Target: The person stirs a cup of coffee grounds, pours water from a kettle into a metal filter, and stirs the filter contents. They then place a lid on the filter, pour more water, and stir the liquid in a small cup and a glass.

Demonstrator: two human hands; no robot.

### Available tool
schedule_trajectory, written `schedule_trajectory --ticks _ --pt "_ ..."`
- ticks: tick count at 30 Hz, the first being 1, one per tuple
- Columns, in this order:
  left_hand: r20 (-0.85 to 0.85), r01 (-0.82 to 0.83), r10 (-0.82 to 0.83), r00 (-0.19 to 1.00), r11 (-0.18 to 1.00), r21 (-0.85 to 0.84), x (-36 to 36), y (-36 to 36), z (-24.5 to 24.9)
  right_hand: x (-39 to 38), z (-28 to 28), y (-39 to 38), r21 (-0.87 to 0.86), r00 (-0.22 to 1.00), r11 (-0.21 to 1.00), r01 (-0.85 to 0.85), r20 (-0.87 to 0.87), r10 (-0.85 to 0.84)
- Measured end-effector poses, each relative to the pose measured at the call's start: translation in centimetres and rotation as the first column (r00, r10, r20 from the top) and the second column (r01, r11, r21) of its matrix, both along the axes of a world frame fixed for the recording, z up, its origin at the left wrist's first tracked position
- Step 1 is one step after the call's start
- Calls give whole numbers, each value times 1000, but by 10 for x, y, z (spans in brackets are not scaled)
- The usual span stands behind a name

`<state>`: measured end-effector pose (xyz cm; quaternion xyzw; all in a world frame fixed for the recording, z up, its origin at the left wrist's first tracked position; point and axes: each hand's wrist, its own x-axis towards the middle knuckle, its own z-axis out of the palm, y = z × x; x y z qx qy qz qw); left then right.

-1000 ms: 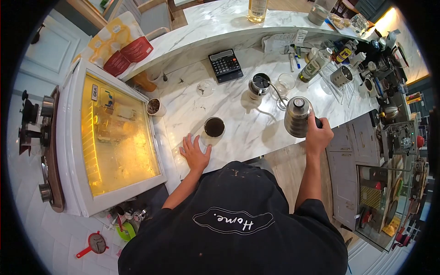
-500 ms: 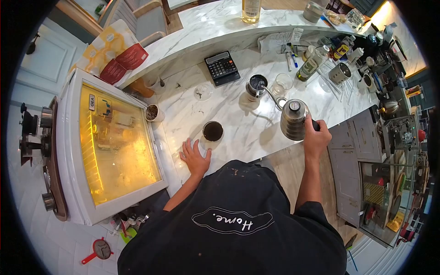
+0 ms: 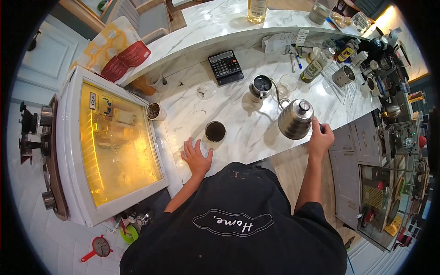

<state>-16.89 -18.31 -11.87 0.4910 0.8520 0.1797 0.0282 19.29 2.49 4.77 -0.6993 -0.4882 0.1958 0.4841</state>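
The right hand [image 3: 321, 137], right of centre in the frame, is curled closed around the handle of the kettle [image 3: 295, 120]. The kettle is upright near the tabletop [image 3: 238, 110] edge, so I judge no pouring now. The left hand [image 3: 196, 156] lies flat, fingers spread, just below the dark-filled cup [image 3: 214, 131]. A pour there would need the spout carried leftwards.

The kettle [image 3: 295, 120] handle is hidden under the right hand [image 3: 319, 137], so the grip cannot be determined; the bottle [image 3: 257, 9] is cut off by the top edge, the clutter [image 3: 362, 68] at the far right of the counter [image 3: 238, 123] is too small to identify, and the person's torso [image 3: 233, 220] hides its near edge.
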Motion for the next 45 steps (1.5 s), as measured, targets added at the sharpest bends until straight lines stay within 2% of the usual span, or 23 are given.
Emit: schedule_trajectory --ticks 3,6,7,14,22,32,40,43,45 --pt "1 -1 1 1000 1000 -3 0 0 1 8 -24 -4 12 985 1000 3 -175 -1" --pt "-6 0 0 1000 1000 12 1 0 0 5 -41 -15 2 978 1000 27 -206 -26" --pt "-10 -2 2 1000 1000 11 1 0 0 3 -48 -19 -6 950 1000 23 -312 -24" --pt "-24 -4 4 1000 1000 1 -1 -2 -6 -11 -72 -45 -44 891 999 -8 -454 -13" --pt "-11 -8 9 1000 1000 4 -2 -3 -9 -30 -87 -56 -36 937 990 -140 -328 121" --pt "21 -10 10 1000 1000 23 -4 -4 -8 -63 -112 -52 -37 912 968 -249 -344 222" --pt "71 46 -49 996 998 46 -21 -11 -6 -102 -107 -38 -51 884 940 -337 -362 297" --pt "138 15 -31 990 993 113 -28 -11 -3 -115 -115 -30 -28 893 937 -349 -313 324" --pt "118 -71 55 992 988 140 -32 -8 -3 -122 -116 -25 -55 888 931 -362 -324 326"
